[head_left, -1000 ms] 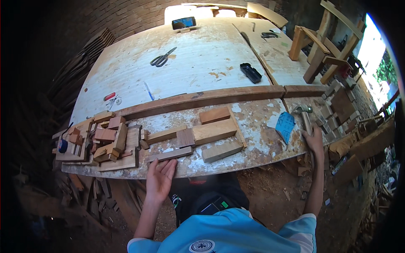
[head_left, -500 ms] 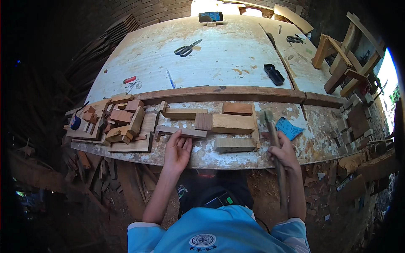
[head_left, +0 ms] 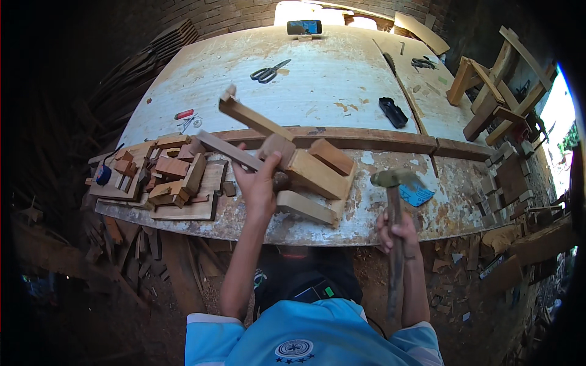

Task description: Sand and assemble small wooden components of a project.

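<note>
My left hand (head_left: pixel 258 182) grips a wooden assembly (head_left: pixel 314 177) of joined blocks, its thumb on a small middle block. The assembly's left end is tilted up, with two narrow bars angling toward the back; whether its right end rests on the bench is unclear. In my right hand (head_left: pixel 398 238), closed round the handle, is a hammer (head_left: pixel 386 179), held near the bench's front edge with its head up. Crumpled blue sandpaper (head_left: pixel 416 195) lies just right of and behind the hammer head.
Stacked blocks and boards (head_left: pixel 171 180) lie at bench left beside a tape measure (head_left: pixel 102 174). A long rail (head_left: pixel 378 137) crosses the bench (head_left: pixel 183 73). Scissors (head_left: pixel 265 73), a phone (head_left: pixel 304 27), pliers (head_left: pixel 422 63) and a black holder (head_left: pixel 392 113) lie farther back; wooden frames (head_left: pixel 500 91) stand right.
My left hand has moved up and raised the assembly's left end off the bench, tilting it. My right hand has brought the hammer leftward from the bench's right side.
</note>
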`<state>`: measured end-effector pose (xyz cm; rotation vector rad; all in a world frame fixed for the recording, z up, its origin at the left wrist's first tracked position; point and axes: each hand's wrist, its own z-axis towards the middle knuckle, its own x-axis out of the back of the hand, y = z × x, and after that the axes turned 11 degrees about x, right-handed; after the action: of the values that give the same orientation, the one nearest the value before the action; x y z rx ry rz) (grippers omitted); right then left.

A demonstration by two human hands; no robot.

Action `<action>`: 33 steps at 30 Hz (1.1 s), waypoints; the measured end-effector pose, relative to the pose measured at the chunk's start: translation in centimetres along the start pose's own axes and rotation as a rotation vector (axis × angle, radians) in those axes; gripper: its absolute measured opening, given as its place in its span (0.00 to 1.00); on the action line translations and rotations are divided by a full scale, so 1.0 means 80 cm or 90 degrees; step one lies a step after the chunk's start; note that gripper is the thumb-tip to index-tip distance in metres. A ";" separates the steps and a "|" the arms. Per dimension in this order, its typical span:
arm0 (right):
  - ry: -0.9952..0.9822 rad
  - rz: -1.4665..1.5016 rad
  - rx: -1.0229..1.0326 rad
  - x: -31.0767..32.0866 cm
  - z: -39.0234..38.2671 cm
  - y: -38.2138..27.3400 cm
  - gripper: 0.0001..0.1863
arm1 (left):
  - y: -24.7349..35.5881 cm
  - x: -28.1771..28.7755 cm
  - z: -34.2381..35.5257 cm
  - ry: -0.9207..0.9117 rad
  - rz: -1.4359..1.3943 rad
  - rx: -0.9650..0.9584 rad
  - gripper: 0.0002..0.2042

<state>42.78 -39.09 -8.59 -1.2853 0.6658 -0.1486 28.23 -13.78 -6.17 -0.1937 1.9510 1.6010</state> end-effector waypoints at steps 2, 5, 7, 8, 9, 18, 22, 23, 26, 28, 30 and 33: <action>-0.073 0.287 0.001 -0.007 0.002 -0.022 0.22 | 0.029 -0.005 0.005 -0.050 0.090 -0.093 0.38; -0.028 0.083 -0.126 -0.022 0.013 -0.059 0.20 | 0.059 -0.015 0.003 -0.108 0.241 -0.171 0.35; -0.011 -0.053 -0.194 -0.034 0.022 -0.075 0.19 | 0.071 -0.020 -0.001 -0.197 0.335 -0.194 0.33; -0.004 -0.062 -0.204 -0.041 0.025 -0.080 0.19 | 0.076 -0.022 -0.001 -0.196 0.336 -0.191 0.33; -0.013 -0.169 -0.176 -0.048 0.027 -0.082 0.20 | 0.079 -0.023 -0.001 -0.264 0.376 -0.188 0.33; -0.096 -0.362 -0.077 -0.084 0.041 -0.102 0.23 | 0.082 -0.016 0.009 -0.340 0.438 -0.144 0.29; -0.113 -0.386 -0.014 -0.091 0.050 -0.103 0.23 | 0.080 -0.012 0.015 -0.330 0.447 -0.161 0.27; -0.108 -0.406 0.004 -0.094 0.052 -0.100 0.21 | 0.080 -0.012 0.017 -0.336 0.464 -0.187 0.27; -0.126 -0.479 0.045 -0.104 0.062 -0.090 0.19 | 0.079 -0.013 0.019 -0.328 0.442 -0.148 0.27; -0.142 -0.532 0.066 -0.108 0.065 -0.089 0.19 | 0.077 -0.014 0.020 -0.336 0.453 -0.161 0.28; -0.175 -0.676 0.075 -0.110 0.066 -0.091 0.20 | 0.076 -0.016 0.021 -0.344 0.459 -0.175 0.28; -0.130 -0.583 0.086 -0.111 0.060 -0.097 0.22 | 0.074 -0.018 0.022 -0.369 0.451 -0.168 0.28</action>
<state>40.17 -33.31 2.47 -1.3685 -0.1475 -0.7835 27.22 -10.95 -0.57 0.8578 1.4048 2.0408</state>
